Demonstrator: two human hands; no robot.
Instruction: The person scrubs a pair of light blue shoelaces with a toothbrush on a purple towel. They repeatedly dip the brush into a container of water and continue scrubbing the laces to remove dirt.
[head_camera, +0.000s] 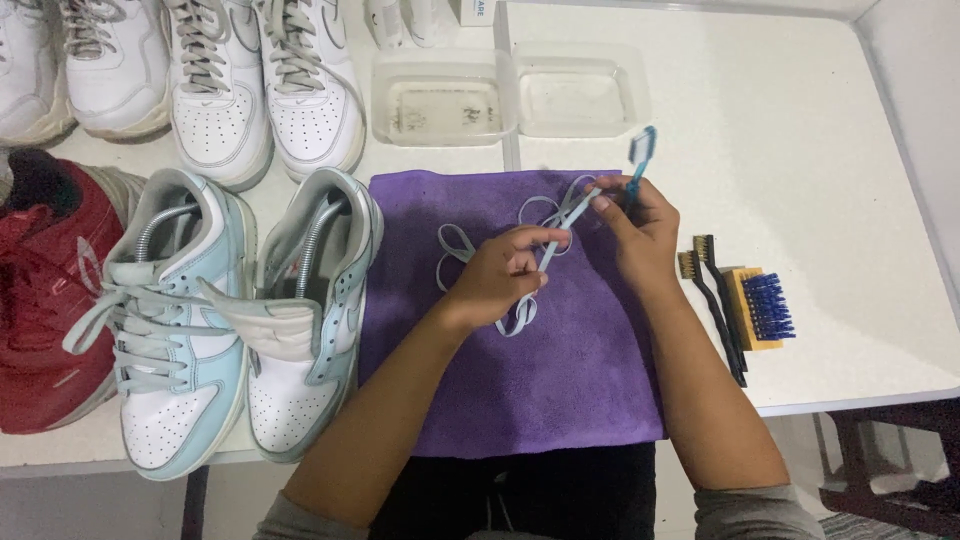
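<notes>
My left hand (497, 277) pinches a light blue shoelace (527, 215) that loops over a purple cloth (520, 380) spread on the white table. My right hand (640, 228) holds a blue toothbrush (640, 158), bristle end pointing away from me, and its fingertips also touch the lace. A pair of light blue and white sneakers (240, 320) with shoe trees inside stands just left of the cloth; the right sneaker has no lace, the left one is laced.
Two clear plastic trays (510, 95) sit beyond the cloth. Two thin black brushes (712, 300) and a wooden brush with blue bristles (758, 308) lie to the right. White sneakers (265, 85) line the back left, a red shoe (45, 290) at far left.
</notes>
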